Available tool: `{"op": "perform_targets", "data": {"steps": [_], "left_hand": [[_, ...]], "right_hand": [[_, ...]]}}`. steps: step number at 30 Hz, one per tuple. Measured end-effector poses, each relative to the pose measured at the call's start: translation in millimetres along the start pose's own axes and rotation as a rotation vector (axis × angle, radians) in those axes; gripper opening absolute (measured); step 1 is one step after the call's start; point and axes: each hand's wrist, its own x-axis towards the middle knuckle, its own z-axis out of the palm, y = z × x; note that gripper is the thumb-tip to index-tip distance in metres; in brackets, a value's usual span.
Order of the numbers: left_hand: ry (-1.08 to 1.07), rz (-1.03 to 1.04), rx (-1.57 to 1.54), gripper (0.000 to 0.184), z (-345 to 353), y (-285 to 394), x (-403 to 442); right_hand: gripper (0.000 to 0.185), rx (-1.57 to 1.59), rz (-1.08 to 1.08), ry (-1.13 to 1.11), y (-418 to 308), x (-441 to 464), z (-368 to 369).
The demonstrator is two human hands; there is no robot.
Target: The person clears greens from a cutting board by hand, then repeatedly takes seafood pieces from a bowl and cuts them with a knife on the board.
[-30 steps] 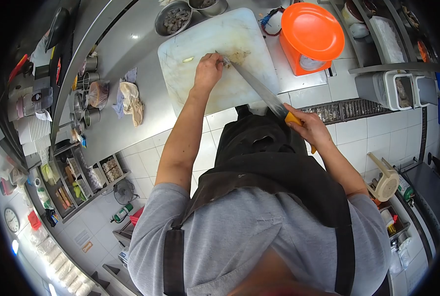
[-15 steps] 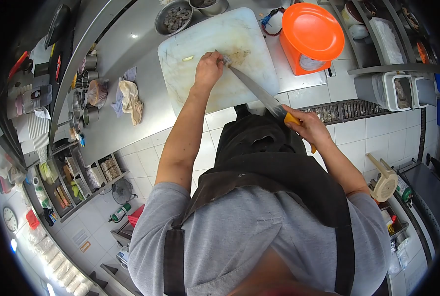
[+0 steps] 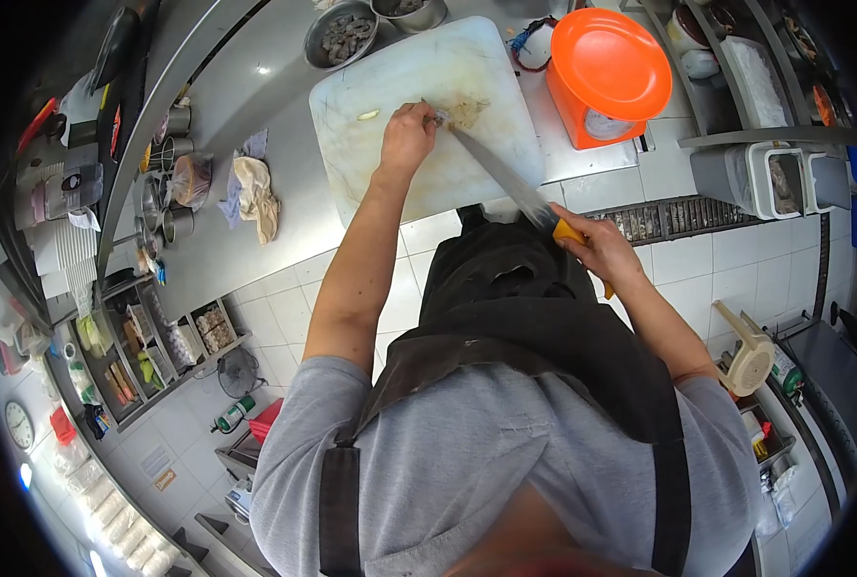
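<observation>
My left hand [image 3: 409, 137] is closed, its fingers pinching a small grey raw shrimp [image 3: 442, 116] against the white cutting board [image 3: 363, 162]. My right hand [image 3: 601, 252] grips the yellow handle of a long knife [image 3: 501, 175]. The blade slants up and left across the board's near right edge, its tip right beside the shrimp. Part of the shrimp is hidden by my fingertips. Left of that hand lies a small pale yellow scrap [image 3: 368, 114]. Brownish residue [image 3: 471, 112] is smeared on the board to the right of the shrimp.
Beyond the board stand a metal bowl [image 3: 310, 48] of grey shrimp and a second metal bowl [image 3: 428, 17]. An orange scale [image 3: 606, 62] sits at the right. A crumpled cloth [image 3: 255, 199] lies on the steel counter [image 3: 212, 252] to the left.
The knife blade looks slightly blurred and has shifted a little beside the shrimp. My left hand keeps its pinch in almost the same place.
</observation>
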Motion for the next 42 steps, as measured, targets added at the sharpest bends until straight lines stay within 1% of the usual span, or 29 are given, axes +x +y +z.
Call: {"op": "perform_targets", "data": {"steps": [1,2,4,8,10,11,13,14,16,18,20,22,24,25,26,27,28,30,31,33,38,40,42], "left_hand": [[0.000,-0.003,0.002,0.017,-0.3,-1.4,-1.0],[-0.006,-0.007,0.009,0.017,-0.3,-1.7,-0.9],[-0.006,-0.011,0.014,0.017,0.5,-1.4,0.0],[-0.003,-0.011,0.022,0.016,-0.3,0.5,0.0],[-0.004,-0.014,0.021,0.016,-0.2,0.8,0.0],[0.002,-0.011,0.020,0.015,0.0,1.1,0.0],[0.009,-0.008,0.020,0.015,0.1,1.5,0.1],[0.005,-0.009,0.024,0.015,0.1,1.8,-0.1],[0.004,-0.012,0.031,0.016,-1.2,1.1,-0.9],[0.048,0.029,0.045,0.015,-0.9,1.3,-1.5],[0.086,0.008,0.029,0.014,0.0,2.6,-2.7],[0.121,-0.014,0.012,0.013,1.3,3.5,-5.4],[0.204,-0.131,-0.062,0.013,-1.1,8.4,-6.4],[0.206,-0.132,-0.062,0.013,-2.6,10.6,-6.9],[0.198,-0.199,-0.044,0.012,-3.2,11.9,-7.5],[0.194,-0.266,-0.027,0.013,-3.5,13.2,-6.4],[0.198,-0.269,-0.026,0.013,-3.4,14.7,-5.5],[-0.018,-0.425,0.055,0.024,0.4,19.3,-4.1],[-0.014,-0.426,0.052,0.024,2.5,22.2,-2.0],[-0.067,-0.476,0.082,0.032,5.6,26.6,2.7],[-0.021,-0.399,0.036,0.028,8.8,32.1,8.5],[-0.026,-0.378,0.026,0.026,12.9,29.5,7.0],[-0.063,-0.414,0.054,0.027,11.8,31.2,7.9]], "right_hand": [[0.059,0.064,0.150,-0.068,-6.1,-0.1,-3.3],[0.059,0.063,0.150,-0.069,-5.9,-0.2,-3.2],[0.059,0.025,0.148,0.018,-4.3,0.5,-5.0],[0.059,-0.055,0.122,0.020,-11.9,2.9,-6.9],[0.060,-0.030,-0.011,0.076,-8.0,1.1,1.1],[0.060,-0.032,-0.010,0.077,-6.5,0.8,2.8],[0.060,-0.025,0.091,0.004,-4.8,1.3,5.0],[0.060,-0.025,0.089,0.004,-5.3,1.8,4.2],[0.059,-0.034,0.133,0.054,-6.5,3.3,0.4],[0.058,-0.042,0.120,0.079,-5.3,4.9,-2.4],[0.058,-0.052,0.108,0.109,-10.5,7.6,-9.4],[0.058,-0.062,0.213,-0.074,-26.1,11.4,-17.5],[0.058,-0.054,0.230,-0.105,-27.9,15.1,-16.4],[0.058,-0.043,0.242,-0.139,-27.7,17.1,-15.7],[0.058,-0.045,0.240,-0.140,-23.0,17.7,-12.9],[0.057,-0.060,0.228,-0.097,-15.2,18.4,-9.3],[0.057,-0.076,0.215,-0.056,-10.5,19.7,-7.1],[0.057,-0.081,0.189,-0.021,-14.1,22.9,-9.7],[0.057,-0.087,0.164,0.020,-16.0,24.7,-11.4],[0.056,-0.109,0.145,-0.010,-20.6,28.7,-11.6],[0.055,-0.107,0.151,-0.061,-24.8,36.3,-17.6],[0.055,-0.057,0.277,-0.049,-39.0,34.2,-22.9],[0.055,-0.024,0.299,-0.076,-43.3,36.0,-26.2]]}}
